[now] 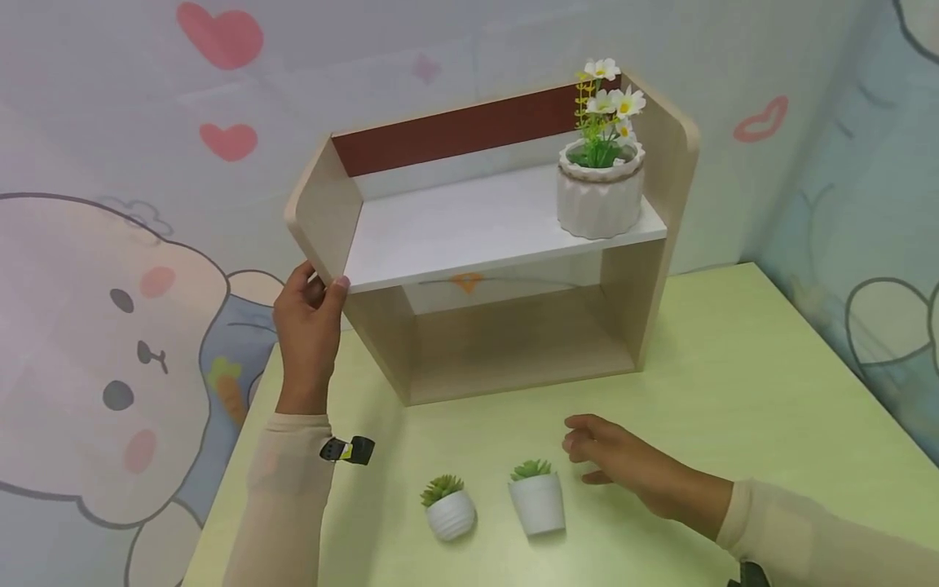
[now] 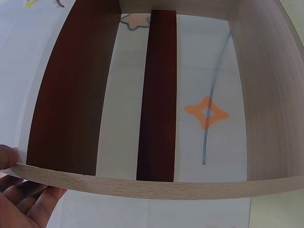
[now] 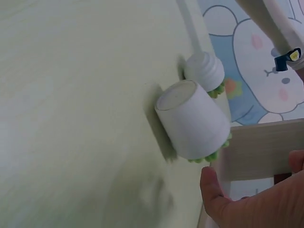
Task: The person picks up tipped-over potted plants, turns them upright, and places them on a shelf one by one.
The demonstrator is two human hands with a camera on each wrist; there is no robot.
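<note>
Left hand point(image 1: 308, 322) clamped on the front edge of the left side panel of the wooden shelf unit point(image 1: 484, 244), thumb on the inner face near the white middle board, fingers wrapped round the outside; in the left wrist view, fingertips point(image 2: 23, 202) curled under the pale wood edge point(image 2: 156, 185). Right hand point(image 1: 623, 465) low over the green table point(image 1: 770, 391), grip loose and apart, fingers relaxed and slightly bent, holding nothing, just beside the tapered white pot point(image 1: 538, 501) without clear contact. Seen from the right wrist, thumb point(image 3: 213, 190) close to that pot's green top, pot point(image 3: 192, 118) upright on the table. Shelf unit standing upright on the table against the wall, open front facing the person, long axis running left to right, dark red back strip across the top. Ribbed white planter with daisies point(image 1: 601, 183) at the right end of the white middle board. Round ribbed pot with a small green plant point(image 1: 449, 509) upright just left of the tapered one, the two near but apart.
</note>
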